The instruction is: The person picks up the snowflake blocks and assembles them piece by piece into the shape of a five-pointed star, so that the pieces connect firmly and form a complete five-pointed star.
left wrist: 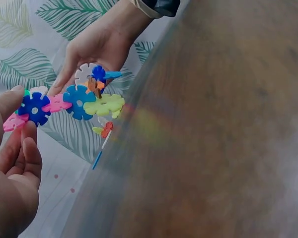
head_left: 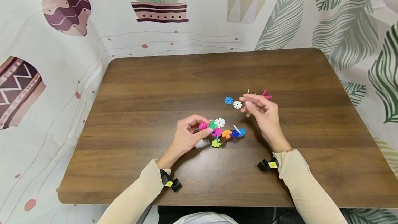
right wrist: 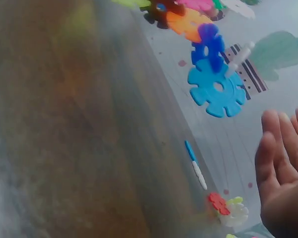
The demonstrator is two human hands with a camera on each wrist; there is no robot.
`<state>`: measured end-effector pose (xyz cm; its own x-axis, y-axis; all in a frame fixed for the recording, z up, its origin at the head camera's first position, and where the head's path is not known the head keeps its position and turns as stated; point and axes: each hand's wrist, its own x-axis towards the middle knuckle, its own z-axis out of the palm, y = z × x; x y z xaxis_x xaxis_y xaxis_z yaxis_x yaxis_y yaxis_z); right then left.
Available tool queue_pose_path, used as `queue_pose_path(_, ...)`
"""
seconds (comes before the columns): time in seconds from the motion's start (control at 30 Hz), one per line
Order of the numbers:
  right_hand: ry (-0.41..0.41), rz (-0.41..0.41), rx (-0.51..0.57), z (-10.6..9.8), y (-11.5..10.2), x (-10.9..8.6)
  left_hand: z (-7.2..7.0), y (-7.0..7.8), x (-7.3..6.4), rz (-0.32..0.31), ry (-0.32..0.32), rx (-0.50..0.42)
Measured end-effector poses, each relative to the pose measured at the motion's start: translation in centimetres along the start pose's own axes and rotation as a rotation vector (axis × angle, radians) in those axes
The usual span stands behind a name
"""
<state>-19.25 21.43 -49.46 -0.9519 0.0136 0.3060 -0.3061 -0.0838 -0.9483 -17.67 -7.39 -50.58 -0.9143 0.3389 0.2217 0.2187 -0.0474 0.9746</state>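
Observation:
My left hand (head_left: 186, 132) pinches a joined chain of notched plastic snowflake discs (head_left: 216, 132) between thumb and fingers at its pink and green end. The chain has pink, green, white, orange, yellow-green and blue discs; its far end carries a light blue disc (right wrist: 219, 88) with a white disc (right wrist: 241, 58) seen edge-on beside it. To the right, my right hand (head_left: 264, 111) hovers over the table with loosely bent fingers, and nothing shows between them in the right wrist view. Just left of its fingertips lie a loose white disc (head_left: 237, 104) and a blue disc (head_left: 228, 100).
Behind the right hand are more pieces, among them pink ones (head_left: 266, 94), partly hidden by it. A red disc (right wrist: 219, 203) leans by a white one in the right wrist view. The brown wooden table (head_left: 140, 89) meets a patterned cloth (head_left: 205, 40) at its back edge.

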Motion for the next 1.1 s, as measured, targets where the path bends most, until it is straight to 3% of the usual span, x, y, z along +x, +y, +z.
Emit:
queue_pose_path(0.2,-0.143,0.110,0.025,0.3,0.2,-0.4,-0.1,0.1,-0.1,-0.026,0.036,0.007)
queue_pose_path(0.43,-0.147,0.134,-0.035,0.6,-0.1,-0.7,-0.1,0.1,0.0,-0.017,0.066,-0.001)
queue_pose_path(0.7,-0.369,0.071,-0.294,1.4,0.1,-1.3,0.0,0.1,0.1,-0.017,0.061,0.000)
queue_pose_path(0.93,-0.294,0.017,-0.309,2.9,0.3,-1.8,0.1,0.3,0.0,-0.015,0.015,-0.002)
queue_pose_path(1.1,-0.265,0.036,-0.288,3.1,0.0,-2.1,0.3,0.3,-0.2,-0.022,-0.027,0.000)
